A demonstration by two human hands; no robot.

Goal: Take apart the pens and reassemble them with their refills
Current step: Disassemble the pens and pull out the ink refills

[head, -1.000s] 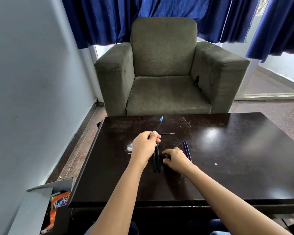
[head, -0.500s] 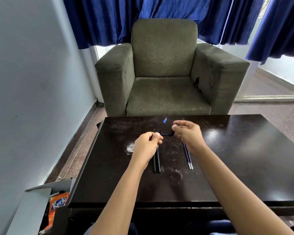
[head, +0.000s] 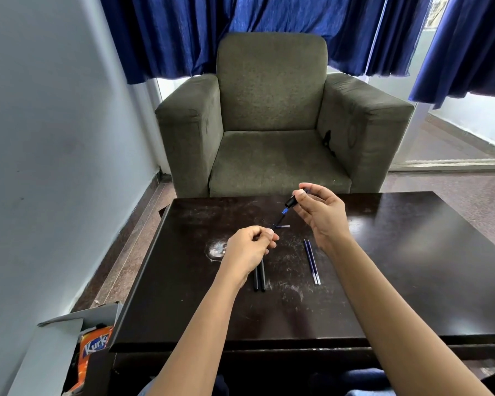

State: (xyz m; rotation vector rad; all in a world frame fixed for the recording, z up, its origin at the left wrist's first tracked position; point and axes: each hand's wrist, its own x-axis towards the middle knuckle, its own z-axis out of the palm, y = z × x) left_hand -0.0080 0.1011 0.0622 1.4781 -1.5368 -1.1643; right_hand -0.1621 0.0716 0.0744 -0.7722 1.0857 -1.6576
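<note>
Two slim black pen barrels (head: 259, 277) lie side by side on the dark, glossy, scratched tabletop (head: 383, 281), their far ends hidden under the left hand (head: 247, 250). That hand is curled nearly closed, fingertips pinched together; what they grip is too small to tell. To the right of the barrels, well apart, two thin blue refills (head: 312, 261) lie parallel, clear-tipped at the near end. Beyond the barrels a short bent blue piece (head: 280, 225) rests on the wood. The right hand (head: 323, 214) is raised above it, thumb and forefinger holding a black pen tip section (head: 291, 202) with a blue point angled downward. A worn pale patch (head: 216, 250) marks the tabletop left of the barrels. Behind stands an olive fabric armchair (head: 272, 115) under blue curtains (head: 240, 30).
</note>
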